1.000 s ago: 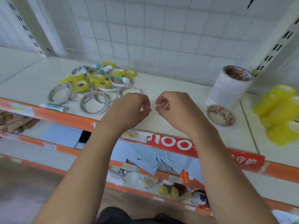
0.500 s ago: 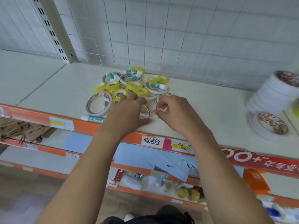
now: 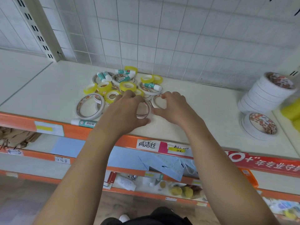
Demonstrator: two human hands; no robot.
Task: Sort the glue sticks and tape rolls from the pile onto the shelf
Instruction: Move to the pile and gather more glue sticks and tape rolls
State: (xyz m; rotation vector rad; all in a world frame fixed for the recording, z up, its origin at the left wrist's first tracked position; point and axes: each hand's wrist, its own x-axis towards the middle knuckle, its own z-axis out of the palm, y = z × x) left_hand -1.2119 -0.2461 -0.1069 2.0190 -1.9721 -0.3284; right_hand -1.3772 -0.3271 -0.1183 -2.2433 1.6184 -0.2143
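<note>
At the shelf (image 3: pixel 203 111) front, the left hand (image 3: pixel 128 109) curled round a thin white tape ring (image 3: pixel 148 109), and the right hand (image 3: pixel 173 109) pinched a neighbouring ring (image 3: pixel 154 101). Beyond them, the pile (image 3: pixel 113 93) of flat rings, glossy yellow rolls (image 3: pixel 128 86) and cylindrical teal glue sticks (image 3: pixel 152 86) lay largely unsorted. Only a stack of white rolls (image 3: pixel 266 93), well apart at right, appeared done.

A pile (image 3: pixel 123 86) of tape rolls and glue sticks lies on the shelf (image 3: pixel 48 88), left of centre and near the wire grid (image 3: pixel 162 38) behind. One glue stick (image 3: pixel 84 122) lies at the front edge, before a big roll (image 3: pixel 90 106). Far right stands a stack of rolls (image 3: pixel 266 95), with a single roll (image 3: pixel 259 125) before it. At the pile's near edge the left hand (image 3: pixel 126 109) curls over the near roll (image 3: pixel 143 111). Just right of it, the right hand (image 3: pixel 175 109) rings the next roll (image 3: pixel 159 101).
</note>
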